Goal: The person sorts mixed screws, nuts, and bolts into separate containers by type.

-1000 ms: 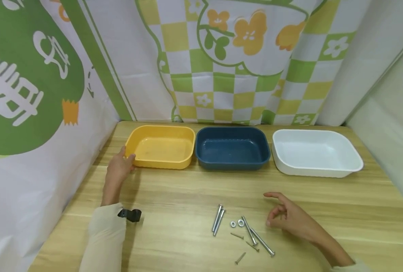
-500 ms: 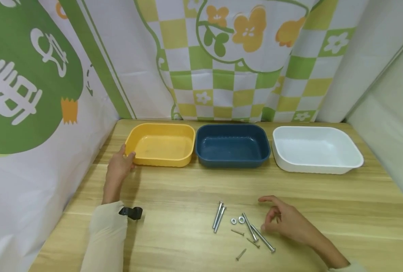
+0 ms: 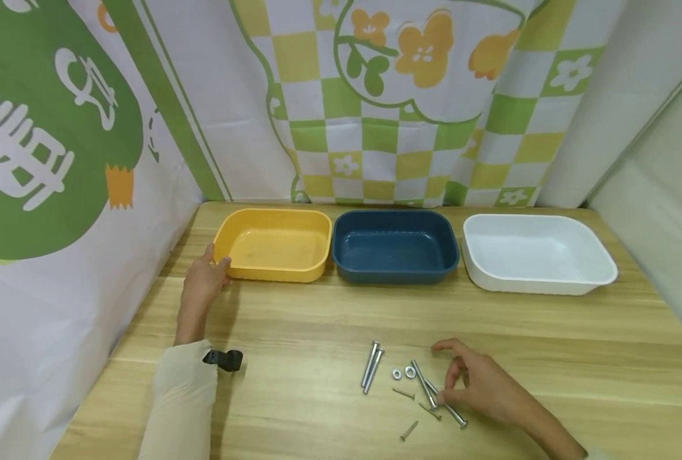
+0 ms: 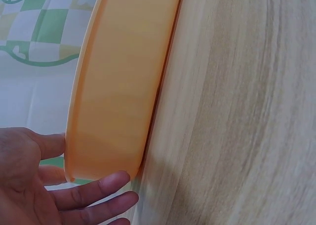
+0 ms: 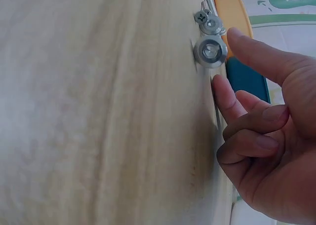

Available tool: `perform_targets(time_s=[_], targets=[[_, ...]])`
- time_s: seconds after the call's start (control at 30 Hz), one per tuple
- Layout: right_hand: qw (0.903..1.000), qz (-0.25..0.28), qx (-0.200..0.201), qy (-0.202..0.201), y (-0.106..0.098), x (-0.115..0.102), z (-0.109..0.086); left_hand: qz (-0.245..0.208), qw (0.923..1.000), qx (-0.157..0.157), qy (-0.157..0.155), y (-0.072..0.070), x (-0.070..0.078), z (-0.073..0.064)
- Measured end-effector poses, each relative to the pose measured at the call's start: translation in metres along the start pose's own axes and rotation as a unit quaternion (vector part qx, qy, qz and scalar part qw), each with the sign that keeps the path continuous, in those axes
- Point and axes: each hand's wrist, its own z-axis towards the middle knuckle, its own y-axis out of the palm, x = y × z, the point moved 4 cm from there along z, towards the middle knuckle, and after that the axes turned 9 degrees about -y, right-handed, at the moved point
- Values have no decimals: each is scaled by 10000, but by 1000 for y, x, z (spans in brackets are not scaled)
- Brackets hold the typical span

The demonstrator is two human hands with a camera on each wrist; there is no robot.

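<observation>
My left hand (image 3: 203, 281) holds the near left corner of the yellow tray (image 3: 278, 275), its thumb over the rim. In the left wrist view the tray's outer wall (image 4: 123, 87) stands beside that hand's outstretched fingers. My right hand (image 3: 484, 386) hovers low at the small hardware, thumb and index finger spread apart, other fingers curled. Its thumb overlaps a long bolt (image 3: 454, 416) in the head view. In the right wrist view, the bolt's socket head (image 5: 211, 51) lies beside the thumb and index fingertips. Another long bolt (image 3: 423, 383) lies against it.
Two more bolts (image 3: 370, 364) lie to the left. Two nuts (image 3: 410, 372) and several small screws (image 3: 409, 430) are close by. A dark blue tray (image 3: 395, 278) and a white tray (image 3: 542, 285) line the back beside the yellow one. Patterned cloth hangs behind.
My right hand has moved left and slightly toward me, bringing its thumb over the long bolt. The left hand has stayed at the yellow tray's corner.
</observation>
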Motion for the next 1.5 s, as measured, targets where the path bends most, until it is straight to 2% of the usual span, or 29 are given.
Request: perform_targets(time_s=[0.2, 0.6, 0.87, 1.33, 1.5], targets=[[9999, -82, -53, -69, 3, -2, -1, 2, 10000, 53, 30, -1, 1, 0], [9993, -126, -264, -237, 6, -2, -3, -61, 10000, -51, -59, -1, 0, -1], [9989, -97, -350, -288, 8, -6, -2, -15, 10000, -62, 11, 1, -1, 0], [9986, -249, -208, -418, 7, -7, 0, -81, 9999, -95, -62, 0, 1, -3], [9991, -178, -174, -347, 4, -6, 1, -40, 9999, -72, -78, 0, 2, -2]])
